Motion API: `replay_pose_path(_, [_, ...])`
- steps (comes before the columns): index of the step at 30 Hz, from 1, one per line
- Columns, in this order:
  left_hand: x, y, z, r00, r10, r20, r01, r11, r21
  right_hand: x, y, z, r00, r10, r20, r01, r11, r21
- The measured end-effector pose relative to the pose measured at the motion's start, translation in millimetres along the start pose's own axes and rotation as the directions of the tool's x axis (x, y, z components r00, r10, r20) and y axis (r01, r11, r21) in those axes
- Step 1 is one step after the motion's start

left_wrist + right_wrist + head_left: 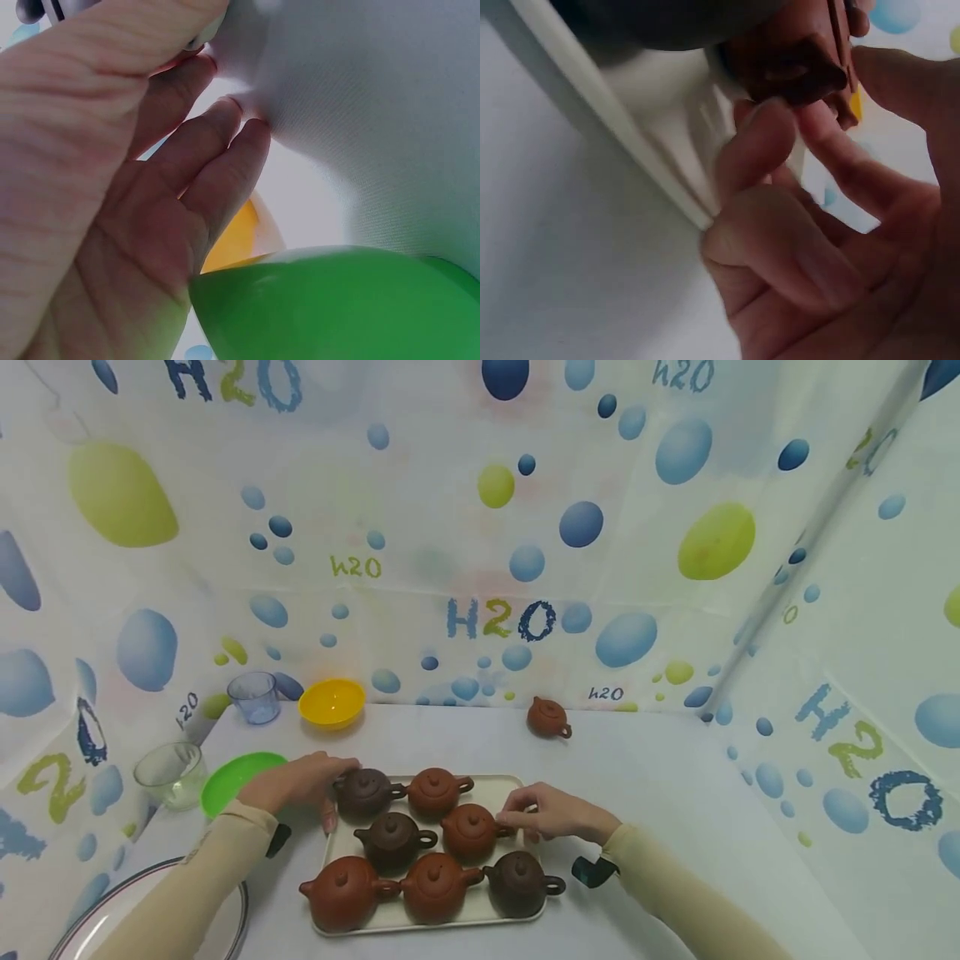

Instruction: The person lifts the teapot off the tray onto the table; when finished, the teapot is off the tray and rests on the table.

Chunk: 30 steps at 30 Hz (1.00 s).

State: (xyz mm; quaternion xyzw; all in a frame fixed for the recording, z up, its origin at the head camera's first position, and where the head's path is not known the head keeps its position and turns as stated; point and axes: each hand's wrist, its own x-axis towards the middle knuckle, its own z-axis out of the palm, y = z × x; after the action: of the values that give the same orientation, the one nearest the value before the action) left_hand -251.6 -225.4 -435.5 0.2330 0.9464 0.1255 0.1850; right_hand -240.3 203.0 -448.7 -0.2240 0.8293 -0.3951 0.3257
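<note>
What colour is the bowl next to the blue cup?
Yellow; the bowl shows best in the head view.

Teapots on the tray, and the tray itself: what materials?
Teapots: look like unglazed clay, matte red-brown and dark brown, no shine. Tray: probably plastic or melamine, smooth cream surface with a thin raised rim; cannot tell for sure. The right hand pinches the handle of the middle-row reddish pot.

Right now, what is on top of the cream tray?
Seven clay teapots stand on the tray: four reddish and three dark brown. The right hand pinches the handle of one reddish teapot. The tray surface beneath the pots is hidden.
</note>
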Motion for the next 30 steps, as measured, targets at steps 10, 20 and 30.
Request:
replay_pose_path(10, [2.2,-0.4,7.4,0.999,-0.035,0.006,0.035,0.999,-0.029,3,5,12,0.99,-0.006,0.143,-0.014,0.991,0.137])
replay_pose_path(20, [1.9,4.1,2.0,1.0,-0.017,-0.012,0.017,1.0,0.007,3,15,10,0.996,-0.04,0.076,0.022,0.974,0.225])
replay_pose_path(30, [1.3,1.4,2.1,0.999,0.025,-0.03,-0.025,0.999,0.029,-12,23,3,0.999,-0.013,0.038,0.0,0.949,0.314])
